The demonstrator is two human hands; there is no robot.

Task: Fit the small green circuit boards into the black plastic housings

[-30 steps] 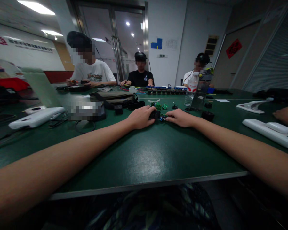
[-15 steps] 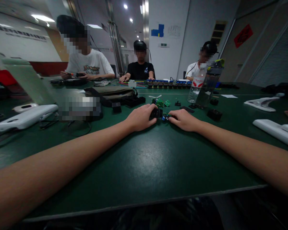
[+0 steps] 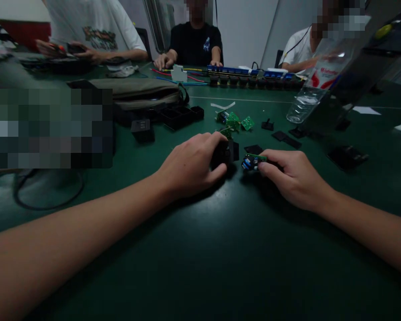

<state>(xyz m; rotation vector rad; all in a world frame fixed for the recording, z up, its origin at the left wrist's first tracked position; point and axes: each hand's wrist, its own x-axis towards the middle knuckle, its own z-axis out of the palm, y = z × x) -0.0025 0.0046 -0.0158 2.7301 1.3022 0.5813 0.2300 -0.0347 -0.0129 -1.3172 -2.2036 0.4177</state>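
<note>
My left hand [image 3: 195, 165] is closed round a black plastic housing [image 3: 233, 151], its thumb and fingers on either side. Between thumb and fingers of my right hand [image 3: 292, 176] is a small green circuit board [image 3: 254, 161] with blue and dark components. A narrow gap separates the board from the housing. Just beyond my hands lie several more green circuit boards [image 3: 233, 121] in a loose pile. Flat black plastic pieces [image 3: 286, 139] rest behind my right hand, and another black housing [image 3: 142, 130] stands to the left of my left hand.
A clear water bottle [image 3: 316, 89] stands at the right, beside a dark tinted bottle [image 3: 357, 89]. Black trays [image 3: 177, 117] and an olive bag [image 3: 143, 93] lie at back left. Across the green table [image 3: 200, 249] sit several people, near a row of blue-and-black modules [image 3: 250, 76].
The view has tilted down and come closer to the table. My right hand has drawn the circuit board rightward, away from the black housing, opening a gap between them.
</note>
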